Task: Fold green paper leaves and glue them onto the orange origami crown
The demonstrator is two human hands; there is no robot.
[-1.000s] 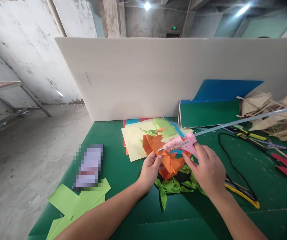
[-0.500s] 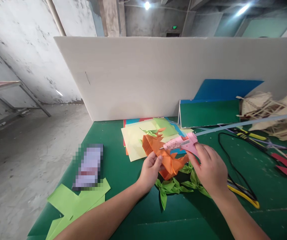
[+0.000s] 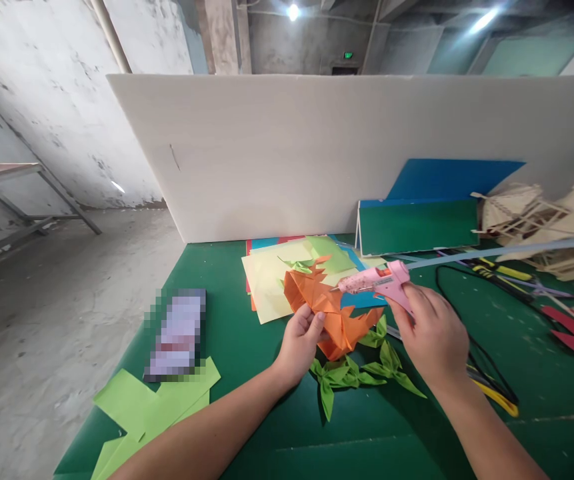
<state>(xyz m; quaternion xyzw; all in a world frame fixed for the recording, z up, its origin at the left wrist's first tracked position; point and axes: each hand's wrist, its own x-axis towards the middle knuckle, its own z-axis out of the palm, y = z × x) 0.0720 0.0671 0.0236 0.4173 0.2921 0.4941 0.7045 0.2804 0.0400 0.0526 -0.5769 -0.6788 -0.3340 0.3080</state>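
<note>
My left hand (image 3: 299, 343) pinches the near edge of a folded orange paper piece (image 3: 329, 313) that rests on the green table (image 3: 247, 347). My right hand (image 3: 434, 337) is wrapped round the grip of a pink glue gun (image 3: 377, 281). The gun's nozzle points left and hovers just above the right side of the orange paper. A long pale glue stick (image 3: 507, 252) juts out of the gun's back to the right. Folded green paper leaves (image 3: 354, 373) lie just in front of the orange piece.
Yellow, green, blue and red paper sheets (image 3: 271, 273) lie behind the orange piece. A white board (image 3: 317, 147) walls the table's far side. A blurred phone (image 3: 179, 330) and green offcuts (image 3: 141, 407) are at the left. Cables, tools and wooden parts (image 3: 541, 213) crowd the right.
My right hand has drawn the glue gun to the right and slightly up, off the middle of the orange paper. My left hand keeps its hold in the same place.
</note>
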